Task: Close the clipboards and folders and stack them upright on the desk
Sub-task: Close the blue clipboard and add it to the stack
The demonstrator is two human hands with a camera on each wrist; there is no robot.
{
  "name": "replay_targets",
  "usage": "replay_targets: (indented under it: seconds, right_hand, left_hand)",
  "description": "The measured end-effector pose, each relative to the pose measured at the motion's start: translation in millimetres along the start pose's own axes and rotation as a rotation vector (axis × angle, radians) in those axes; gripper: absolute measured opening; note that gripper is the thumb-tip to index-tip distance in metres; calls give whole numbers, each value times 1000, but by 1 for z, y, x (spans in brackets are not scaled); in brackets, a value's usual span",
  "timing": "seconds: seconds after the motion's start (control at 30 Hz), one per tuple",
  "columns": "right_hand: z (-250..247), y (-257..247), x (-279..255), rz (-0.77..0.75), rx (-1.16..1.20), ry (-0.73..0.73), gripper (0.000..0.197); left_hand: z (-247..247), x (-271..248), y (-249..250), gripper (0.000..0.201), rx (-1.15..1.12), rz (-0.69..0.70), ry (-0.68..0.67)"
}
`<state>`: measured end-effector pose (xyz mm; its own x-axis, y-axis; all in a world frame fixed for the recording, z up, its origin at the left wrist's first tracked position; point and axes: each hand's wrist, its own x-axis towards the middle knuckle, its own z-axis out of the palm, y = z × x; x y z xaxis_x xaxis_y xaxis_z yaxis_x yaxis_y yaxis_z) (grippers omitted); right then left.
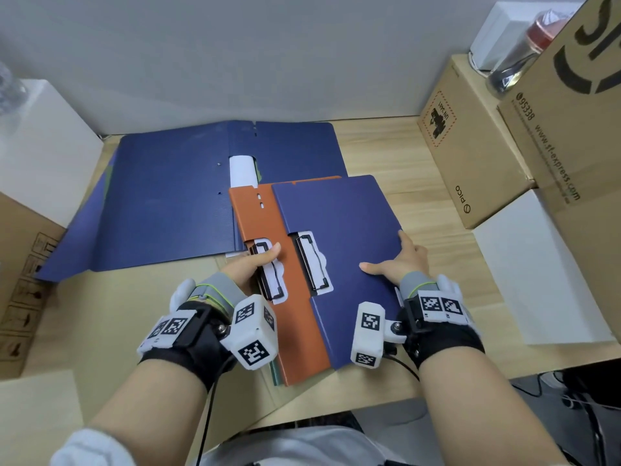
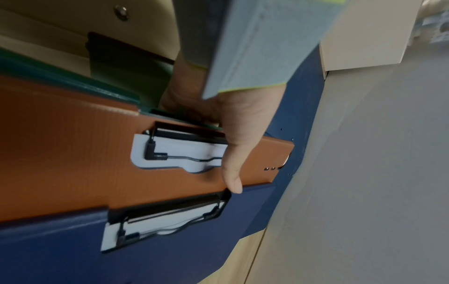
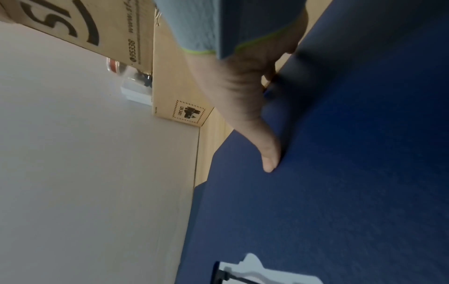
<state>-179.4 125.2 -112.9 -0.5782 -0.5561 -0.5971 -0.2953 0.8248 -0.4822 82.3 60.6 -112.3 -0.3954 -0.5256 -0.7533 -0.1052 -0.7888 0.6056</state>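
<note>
A closed blue clipboard folder [image 1: 339, 237] lies on top of a closed orange one [image 1: 258, 216], with a teal edge [image 1: 274, 371] showing beneath. My left hand [image 1: 252, 267] grips the left edge of this pile at the orange folder's clip [image 2: 175, 151], thumb on top and fingers underneath. My right hand [image 1: 400, 264] holds the blue folder's right edge, thumb [image 3: 268, 153] pressed on the cover and fingers curled under it. Behind them a large blue folder [image 1: 161, 196] lies open flat on the desk, with white paper [image 1: 242, 169] showing at its spine.
Cardboard boxes [image 1: 477, 142] and a white box [image 1: 534, 270] line the right side of the wooden desk [image 1: 403, 153], with a bottle [image 1: 524, 48] on top. A white box [image 1: 43, 142] and a cardboard box [image 1: 20, 280] stand at the left. A grey wall is behind.
</note>
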Motion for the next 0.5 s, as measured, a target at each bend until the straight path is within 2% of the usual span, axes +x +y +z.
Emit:
replay_targets:
  seconds: [0.1,0.23,0.33,0.43,0.5]
  right_hand:
    - [10,-6,-15,-19,-23,-12,112]
    - [33,-14,-38,-85,-101,-3,112]
    - [42,-17,-46,-119,-153,19,110]
    - [36,-15,-44,-113,-122,12,104]
    - [23,-13,-42,-105,-53,50,99]
  left_hand:
    - [1,2,-2,42,-72,24,15]
    - [8,4,-5,13,-78,52,88]
    - [14,-1,-2,5,-36,48,150]
    - [14,1,0,23,5,120,249]
    - [23,-2,5,29,3,195,263]
